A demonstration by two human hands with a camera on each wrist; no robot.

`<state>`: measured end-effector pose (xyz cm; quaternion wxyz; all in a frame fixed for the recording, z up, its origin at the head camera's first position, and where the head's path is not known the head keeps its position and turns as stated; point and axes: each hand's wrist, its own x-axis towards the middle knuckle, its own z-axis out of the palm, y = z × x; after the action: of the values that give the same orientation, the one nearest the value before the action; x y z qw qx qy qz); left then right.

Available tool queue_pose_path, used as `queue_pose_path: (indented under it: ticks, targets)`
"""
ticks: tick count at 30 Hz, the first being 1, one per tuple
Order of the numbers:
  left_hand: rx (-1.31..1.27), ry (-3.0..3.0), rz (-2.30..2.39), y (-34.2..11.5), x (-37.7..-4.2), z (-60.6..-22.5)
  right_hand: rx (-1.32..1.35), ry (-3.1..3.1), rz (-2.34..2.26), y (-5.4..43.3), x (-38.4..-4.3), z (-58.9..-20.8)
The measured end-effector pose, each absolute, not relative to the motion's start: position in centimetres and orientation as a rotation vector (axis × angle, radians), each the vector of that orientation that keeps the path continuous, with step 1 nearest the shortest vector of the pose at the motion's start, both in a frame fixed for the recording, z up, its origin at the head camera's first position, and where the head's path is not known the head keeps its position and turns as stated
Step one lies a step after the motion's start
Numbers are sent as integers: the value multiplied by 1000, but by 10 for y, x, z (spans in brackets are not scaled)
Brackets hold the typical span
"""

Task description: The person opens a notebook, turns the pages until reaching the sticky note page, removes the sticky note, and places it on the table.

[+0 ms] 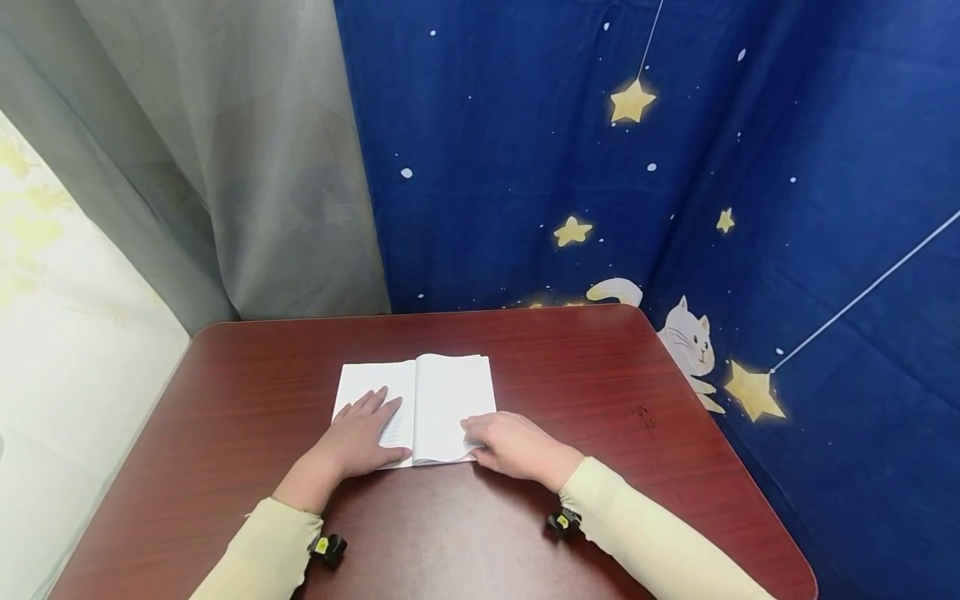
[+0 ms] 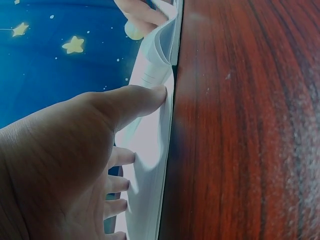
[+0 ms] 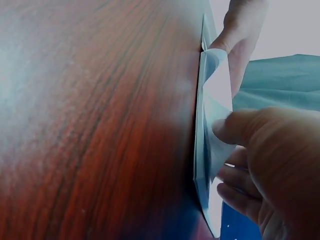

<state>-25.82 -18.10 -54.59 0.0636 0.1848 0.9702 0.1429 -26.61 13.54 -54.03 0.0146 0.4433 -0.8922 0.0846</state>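
A notebook (image 1: 450,400) lies spread on the table, its left page faintly lined. My left hand (image 1: 360,437) rests on the left page with the fingers spread. In the left wrist view its thumb (image 2: 145,100) presses close to the notebook's fold. At the right side, my right hand (image 1: 521,446) pinches a page (image 3: 218,107) between thumb and curled fingers. That page bows up from the stack beneath it, with a wavy lower edge. The fingertips' exact hold is partly hidden behind the paper.
The reddish-brown wooden table (image 1: 570,367) has rounded corners. Behind it hang a grey curtain (image 1: 292,167) and a blue curtain (image 1: 495,167) with stars and a cat. Small black wrist cameras (image 1: 327,550) sit at both sleeve cuffs.
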Motion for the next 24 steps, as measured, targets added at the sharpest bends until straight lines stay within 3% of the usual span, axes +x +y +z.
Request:
queue_pose_path:
  ticks: [24]
  targets:
    - [532,2941,458,-182,-258,-551,1311,-2662,545,136,-283,-532]
